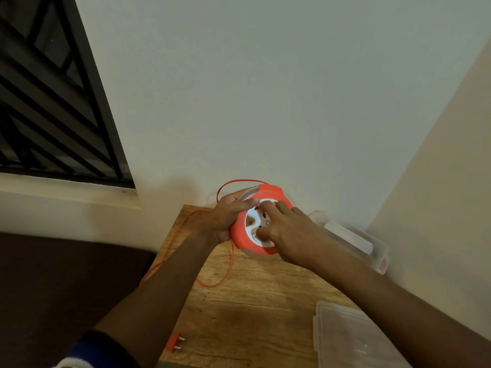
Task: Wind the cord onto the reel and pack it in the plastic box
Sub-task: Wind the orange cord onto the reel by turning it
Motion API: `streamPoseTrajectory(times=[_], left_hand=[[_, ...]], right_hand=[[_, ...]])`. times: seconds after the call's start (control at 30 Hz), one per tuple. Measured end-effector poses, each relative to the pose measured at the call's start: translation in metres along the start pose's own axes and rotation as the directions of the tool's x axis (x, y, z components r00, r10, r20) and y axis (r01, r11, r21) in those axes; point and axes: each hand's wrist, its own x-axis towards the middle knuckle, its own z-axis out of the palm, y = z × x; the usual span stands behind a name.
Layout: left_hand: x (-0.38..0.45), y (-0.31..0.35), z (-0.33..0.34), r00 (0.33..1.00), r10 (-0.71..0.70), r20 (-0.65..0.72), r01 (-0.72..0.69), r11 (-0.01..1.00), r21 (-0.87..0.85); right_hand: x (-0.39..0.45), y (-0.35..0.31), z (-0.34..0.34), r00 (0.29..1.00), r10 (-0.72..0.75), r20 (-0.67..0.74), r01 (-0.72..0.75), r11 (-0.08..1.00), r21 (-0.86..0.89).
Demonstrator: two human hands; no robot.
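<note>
**Loose cord, a plug at the bench edge, winding barely begun**

Risks first. Much orange cord [170,251] off the reel [259,221]: one loop arching above it against the wall, another run trailing down across the bench [252,309], over the left edge and back. Likely to snag on that bench corner under tension, or to drag the plug [176,342], lying near the front left edge, off onto the floor. Slack loops apt to cross and knot if pulled in fast. Reel held up off the bench, tilted toward the camera; a slip of the left grip would probably drop it and spill any turns already on. Fingers close to the rotating white centre, so a pinch between hub and orange rim looks possible.

Grip state: left hand [228,215] clasping the reel's left rim, thumb across the front face. Right hand [285,229] with fingertips curled onto the white hub, seemingly set to turn it; exact hold on a knob or recess not clear.

Look of the thing: round, flat reel, bright orange outer ring, white face with socket holes and small dark markings. Thin orange cord, flexible, light. Clear plastic box [353,240] behind the right wrist by the wall; its clear lid [342,335], apparently, at the bench's near right.
</note>
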Motion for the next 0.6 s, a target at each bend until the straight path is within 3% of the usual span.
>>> streamPoseTrajectory(times=[0.4, 0.6], left_hand=[[0.0012, 0.0005, -0.0085, 0.994, -0.059, 0.089, 0.057, 0.998, 0.029], [-0.0021, -0.0003, -0.0047, 0.992, -0.061, 0.111, 0.057, 0.998, 0.04]], right_hand=[[-0.0022, 0.0083, -0.0062, 0.957, -0.233, 0.173, 0.241, 0.97, -0.026], [0.0013, 0.0061, 0.0017, 0.947, -0.246, 0.207, 0.271, 0.957, -0.101]])
